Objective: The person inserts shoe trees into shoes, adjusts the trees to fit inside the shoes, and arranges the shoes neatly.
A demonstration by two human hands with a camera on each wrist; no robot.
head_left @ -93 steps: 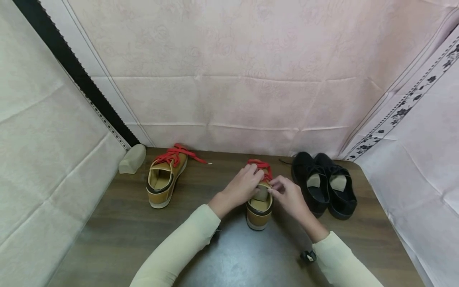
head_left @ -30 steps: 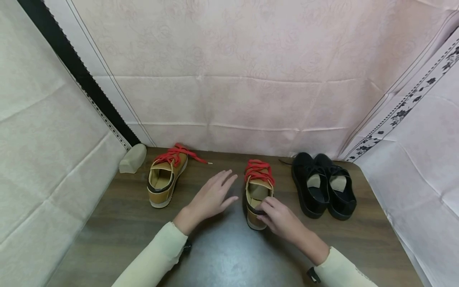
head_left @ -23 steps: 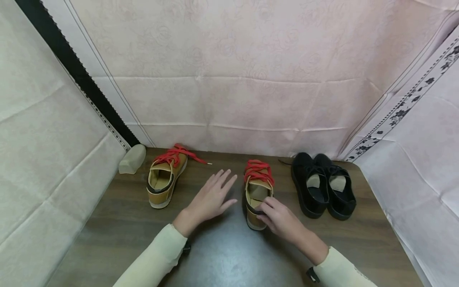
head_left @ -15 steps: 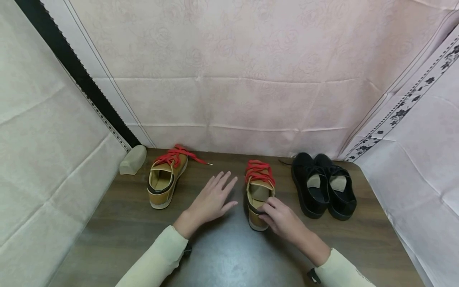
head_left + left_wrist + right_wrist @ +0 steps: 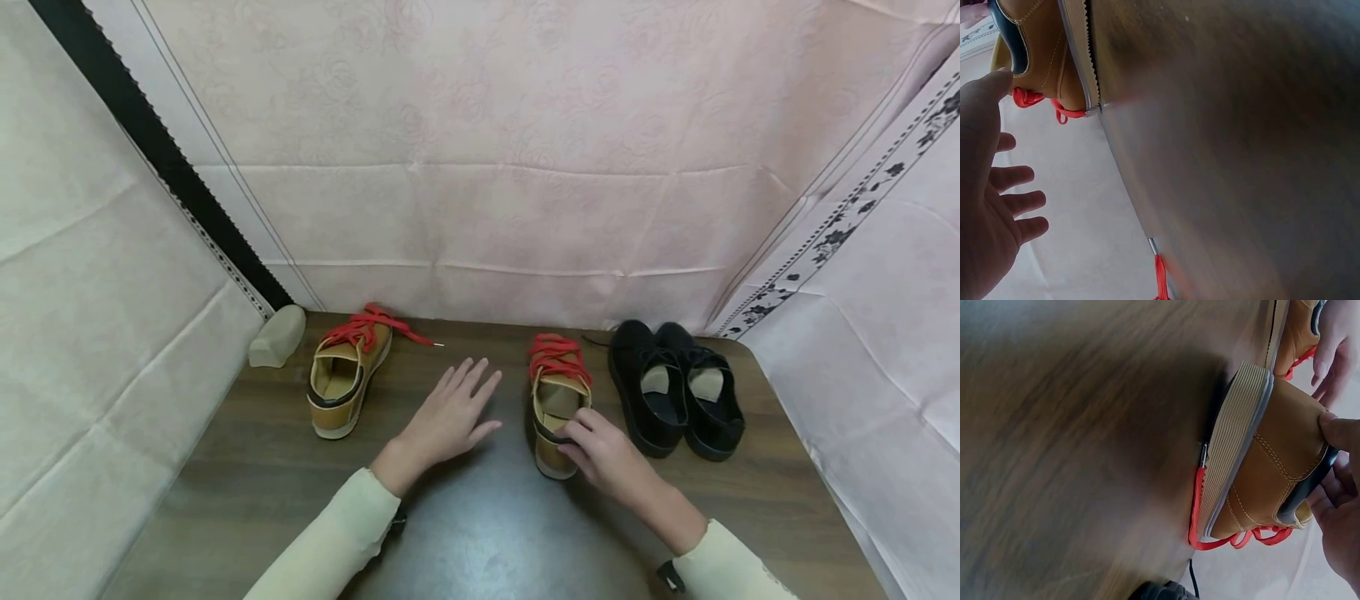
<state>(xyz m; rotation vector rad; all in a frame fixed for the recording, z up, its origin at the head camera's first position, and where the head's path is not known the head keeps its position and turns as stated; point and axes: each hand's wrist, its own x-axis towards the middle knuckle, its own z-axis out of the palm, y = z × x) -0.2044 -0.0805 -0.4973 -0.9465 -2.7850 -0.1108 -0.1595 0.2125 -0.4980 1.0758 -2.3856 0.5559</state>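
A tan shoe [image 5: 550, 457] with red laces points away from me in the middle of the floor in the head view. My right hand [image 5: 606, 454] pinches its back collar between thumb and fingers. In the right wrist view, a dark shadow lies under the heel end of this shoe's sole [image 5: 1235, 437], and a red lace end hangs beside it. My left hand [image 5: 442, 423] hovers left of that shoe, fingers spread and holding nothing. Farther left stands the matching tan shoe [image 5: 341, 417], its red lace trailing to the right.
Two black shoes [image 5: 647, 425] stand side by side at the right, each with a pale insert inside. A pale rounded block [image 5: 277, 336] sits in the back left corner. Cloth-covered walls [image 5: 480, 208] close off the back and sides of the brown wood-look surface [image 5: 247, 483].
Both hands were at the held shoe's laces and opening. My left hand then withdrew leftward and my right hand took the heel. Just now the shoe has shifted right with my right hand.
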